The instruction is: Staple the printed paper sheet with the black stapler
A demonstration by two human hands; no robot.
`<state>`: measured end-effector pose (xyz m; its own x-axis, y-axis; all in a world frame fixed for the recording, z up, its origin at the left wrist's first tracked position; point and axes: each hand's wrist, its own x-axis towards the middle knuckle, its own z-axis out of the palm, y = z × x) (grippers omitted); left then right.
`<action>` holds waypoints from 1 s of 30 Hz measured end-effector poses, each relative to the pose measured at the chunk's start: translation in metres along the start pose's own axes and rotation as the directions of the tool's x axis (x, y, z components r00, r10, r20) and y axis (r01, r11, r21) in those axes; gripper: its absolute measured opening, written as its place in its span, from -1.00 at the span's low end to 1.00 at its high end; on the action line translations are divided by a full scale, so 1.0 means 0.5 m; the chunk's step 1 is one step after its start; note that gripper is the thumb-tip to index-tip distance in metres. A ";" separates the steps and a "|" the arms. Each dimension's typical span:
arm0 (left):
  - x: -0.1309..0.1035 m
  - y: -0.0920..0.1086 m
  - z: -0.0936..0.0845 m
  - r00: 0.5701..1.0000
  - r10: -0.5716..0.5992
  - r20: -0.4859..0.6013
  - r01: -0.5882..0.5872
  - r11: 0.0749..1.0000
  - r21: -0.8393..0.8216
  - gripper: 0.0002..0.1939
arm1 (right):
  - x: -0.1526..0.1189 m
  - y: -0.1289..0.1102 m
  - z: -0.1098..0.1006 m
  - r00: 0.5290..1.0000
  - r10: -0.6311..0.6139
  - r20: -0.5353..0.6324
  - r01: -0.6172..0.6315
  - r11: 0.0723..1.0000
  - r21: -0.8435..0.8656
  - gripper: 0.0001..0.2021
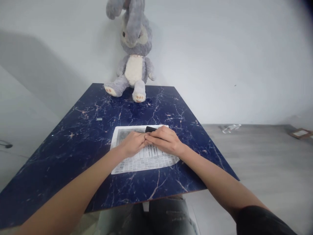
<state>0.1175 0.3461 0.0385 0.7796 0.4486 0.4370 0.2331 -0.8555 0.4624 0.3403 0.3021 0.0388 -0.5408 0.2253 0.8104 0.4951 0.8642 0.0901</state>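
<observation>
The two bare forearms come in nearest the camera, meeting over the middle of the counter. The right hand has its grip closed around a black marker pen, whose dark end sticks out past the fingers toward the left. The left hand is curled loosely with its fingertips touching those of the right hand; whether it pinches any part of the pen I cannot tell.

Both hands rest on a printed sheet that lies flat near the counter's front middle. The pen sits just above the sheet's far edge, its long axis running roughly left to right, nearly parallel to that edge, the exposed end pointing left.

As a judgement, the work is early: the pen is in hand, but no fresh marks show on the print, and whether the cap is on is hidden.

A grey plush rabbit sits at the counter's far edge against the wall.
</observation>
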 end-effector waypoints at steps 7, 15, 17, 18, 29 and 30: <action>-0.004 0.007 -0.007 0.999 -0.025 0.034 0.031 0.980 -0.196 -0.44 | 0.006 -0.002 -0.027 0.990 -0.089 0.109 0.097 0.993 -0.071 -0.55; -0.005 -0.046 -0.034 0.906 -0.292 -0.307 0.299 0.954 -0.023 -0.65 | -0.074 0.178 -0.046 0.760 0.647 0.057 -0.636 0.759 -0.139 -0.87; -0.009 -0.079 -0.055 0.836 -0.351 -0.422 0.402 0.915 0.034 -0.66 | -0.115 0.233 -0.065 0.600 0.796 0.081 -0.766 0.601 -0.228 -0.94; -0.013 -0.097 -0.068 0.796 -0.380 -0.471 0.459 0.886 0.062 -0.67 | -0.133 0.253 -0.073 0.527 0.847 0.076 -0.808 0.527 -0.265 -0.94; -0.049 -0.174 -0.112 0.686 -0.460 -0.563 0.658 0.722 0.211 -0.71 | -0.107 0.222 -0.073 0.577 0.813 0.075 -0.806 0.582 -0.109 -0.77; -0.045 -0.171 -0.104 0.697 -0.458 -0.551 0.640 0.744 0.191 -0.71 | -0.096 0.207 -0.071 0.591 0.795 0.140 -0.804 0.594 0.020 -0.74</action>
<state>0.0496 0.4225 0.0294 0.1163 0.8471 0.5185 0.7834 -0.3992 0.4764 0.4418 0.3649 0.0299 -0.0215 0.8829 0.4690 0.7154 0.3412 -0.6097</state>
